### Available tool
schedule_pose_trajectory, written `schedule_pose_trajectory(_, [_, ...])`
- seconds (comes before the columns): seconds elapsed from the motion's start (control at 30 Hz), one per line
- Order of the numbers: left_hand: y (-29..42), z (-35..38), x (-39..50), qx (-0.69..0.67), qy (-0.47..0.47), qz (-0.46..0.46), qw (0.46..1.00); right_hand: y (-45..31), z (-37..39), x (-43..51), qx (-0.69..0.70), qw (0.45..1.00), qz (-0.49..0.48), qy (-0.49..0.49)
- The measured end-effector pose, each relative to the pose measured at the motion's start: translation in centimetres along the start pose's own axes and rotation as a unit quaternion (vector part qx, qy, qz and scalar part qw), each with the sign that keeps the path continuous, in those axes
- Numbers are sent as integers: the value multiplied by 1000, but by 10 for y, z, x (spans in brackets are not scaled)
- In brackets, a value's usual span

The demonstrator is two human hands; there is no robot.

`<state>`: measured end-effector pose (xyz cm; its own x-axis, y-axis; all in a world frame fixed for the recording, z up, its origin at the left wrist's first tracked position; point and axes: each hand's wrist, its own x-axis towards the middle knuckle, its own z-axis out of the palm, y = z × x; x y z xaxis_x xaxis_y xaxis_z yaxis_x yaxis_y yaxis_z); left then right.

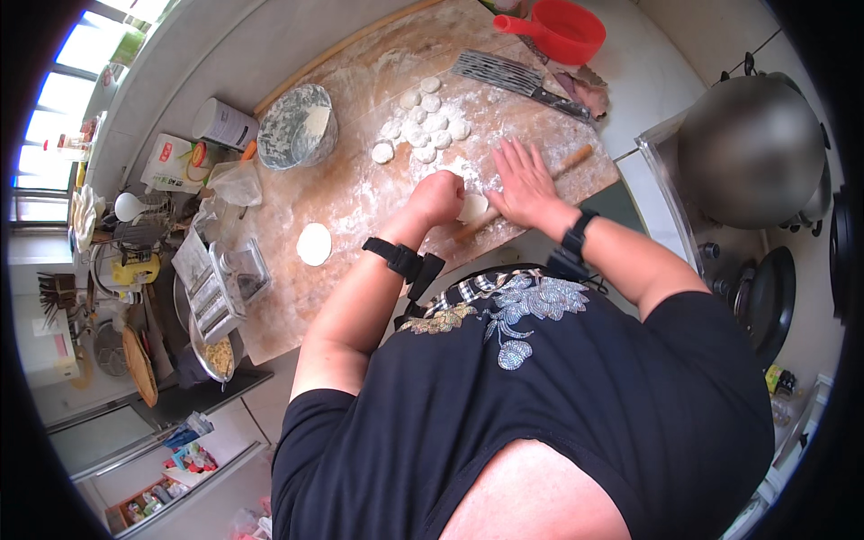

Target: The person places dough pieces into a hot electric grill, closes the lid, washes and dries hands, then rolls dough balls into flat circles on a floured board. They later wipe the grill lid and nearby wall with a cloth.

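On a floured wooden board (364,196), my right hand (525,182) lies flat with spread fingers over a thin wooden rolling pin (576,159), which shows on both sides of it. My left hand (439,197) is curled at the left edge of a small dough round (472,208) beside the pin; its fingertips are hidden, and it seems to pinch the dough. A rolled flat dough wrapper (314,244) lies to the left. Beyond my hands sit several small floured dough pieces (418,137), with one dough piece (383,152) slightly apart.
A flour-coated bowl (297,127) stands at the board's back left. A broad cleaver (503,73) and a red plastic ladle (570,30) are at the far right. A metal pasta machine (219,290) stands left, near a bowl of filling (219,354). The stove with a wok (752,152) is right.
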<state>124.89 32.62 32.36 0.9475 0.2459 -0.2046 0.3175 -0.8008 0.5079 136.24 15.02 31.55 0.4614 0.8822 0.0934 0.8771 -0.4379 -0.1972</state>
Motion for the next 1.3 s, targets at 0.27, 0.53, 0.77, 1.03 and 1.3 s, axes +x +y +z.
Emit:
schedule_pose_trajectory(0.27, [10, -10, 3, 17, -47, -41, 998, -5, -6, 30, 15, 999, 24, -14])
schedule_pose_trajectory(0.53, [13, -13, -4, 40, 9, -44, 998, -5, -11, 4, 36, 999, -20, 13])
schedule_pose_trajectory(0.77, [12, -6, -3, 27, 54, -87, 994, 7, -15, -45, 41, 998, -39, -40])
schedule_pose_trajectory(1.03, [15, -13, 8, -31, -39, -67, 996, -1, 3, 40, 16, 1000, 15, -2])
schedule_pose_trajectory(1.3, [13, -14, 0, 0, -20, -110, 994, 3, -8, -15, -2, 999, -22, -32])
